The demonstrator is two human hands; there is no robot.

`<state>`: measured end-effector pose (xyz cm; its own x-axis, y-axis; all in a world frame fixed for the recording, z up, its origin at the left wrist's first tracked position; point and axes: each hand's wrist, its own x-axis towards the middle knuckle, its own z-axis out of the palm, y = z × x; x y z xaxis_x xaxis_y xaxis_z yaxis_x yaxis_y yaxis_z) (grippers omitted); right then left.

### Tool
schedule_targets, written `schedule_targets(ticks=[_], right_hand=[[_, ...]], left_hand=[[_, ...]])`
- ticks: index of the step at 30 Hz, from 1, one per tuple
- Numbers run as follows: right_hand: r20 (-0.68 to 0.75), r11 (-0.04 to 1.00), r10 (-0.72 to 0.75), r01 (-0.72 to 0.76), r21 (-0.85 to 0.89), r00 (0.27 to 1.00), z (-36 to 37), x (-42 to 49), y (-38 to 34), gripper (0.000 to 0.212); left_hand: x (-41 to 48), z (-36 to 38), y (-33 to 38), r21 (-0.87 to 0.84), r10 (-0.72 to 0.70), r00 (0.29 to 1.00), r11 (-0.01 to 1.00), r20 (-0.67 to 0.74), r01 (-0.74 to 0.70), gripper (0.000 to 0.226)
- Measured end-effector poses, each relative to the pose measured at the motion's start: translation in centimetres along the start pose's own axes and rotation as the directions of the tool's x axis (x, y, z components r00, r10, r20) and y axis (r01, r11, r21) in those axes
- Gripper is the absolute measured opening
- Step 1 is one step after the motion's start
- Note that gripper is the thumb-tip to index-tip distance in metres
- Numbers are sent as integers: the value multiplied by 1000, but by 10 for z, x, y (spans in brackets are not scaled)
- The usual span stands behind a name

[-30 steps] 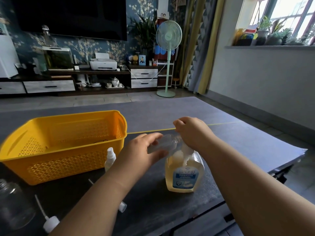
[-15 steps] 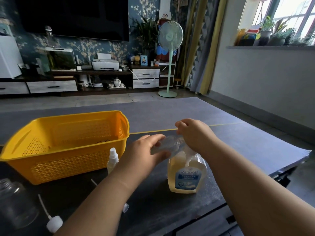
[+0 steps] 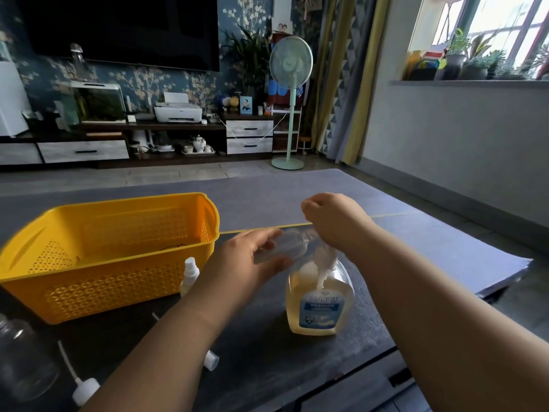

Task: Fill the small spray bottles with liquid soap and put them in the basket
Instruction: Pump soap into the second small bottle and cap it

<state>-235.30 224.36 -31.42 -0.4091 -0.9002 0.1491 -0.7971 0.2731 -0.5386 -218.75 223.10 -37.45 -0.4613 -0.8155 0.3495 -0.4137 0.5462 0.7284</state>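
Observation:
My left hand (image 3: 249, 260) grips a small clear spray bottle (image 3: 285, 248), uncapped and tilted on its side, its mouth pointing right under my right hand. My right hand (image 3: 332, 221), fingers curled, sits over the white pump (image 3: 323, 263) of the liquid soap bottle (image 3: 319, 304). That bottle holds yellowish soap and stands on the dark table. The pump head itself is hidden by my hand. The yellow basket (image 3: 104, 281) stands to the left. A capped small spray bottle (image 3: 190, 275) stands upright against the basket's front right corner.
A loose white spray cap with its tube (image 3: 86, 388) lies near the table's front edge, and another cap (image 3: 212, 359) shows beside my left forearm. A clear bottle (image 3: 20, 361) lies at the far left. The table's edge (image 3: 505, 278) runs close on the right.
My right hand has lifted slightly over the pump, so more of the white pump neck shows. My left hand keeps the small bottle in the same spot.

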Motion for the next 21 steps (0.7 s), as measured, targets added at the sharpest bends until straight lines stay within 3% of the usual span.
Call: schedule_targets(ticks=[10, 17, 21], right_hand=[[-22, 999, 27, -26, 21, 999, 14, -10, 9, 37], [-41, 998, -20, 23, 65, 999, 5, -11, 4, 28], [-81, 995, -15, 23, 97, 997, 0, -7, 0, 40]], left_hand=[[-2, 4, -6, 23, -6, 999, 1000, 42, 6, 52], [-1, 1, -3, 16, -7, 1000, 1000, 23, 7, 53], [0, 0, -1, -4, -22, 1000, 1000, -2, 22, 53]])
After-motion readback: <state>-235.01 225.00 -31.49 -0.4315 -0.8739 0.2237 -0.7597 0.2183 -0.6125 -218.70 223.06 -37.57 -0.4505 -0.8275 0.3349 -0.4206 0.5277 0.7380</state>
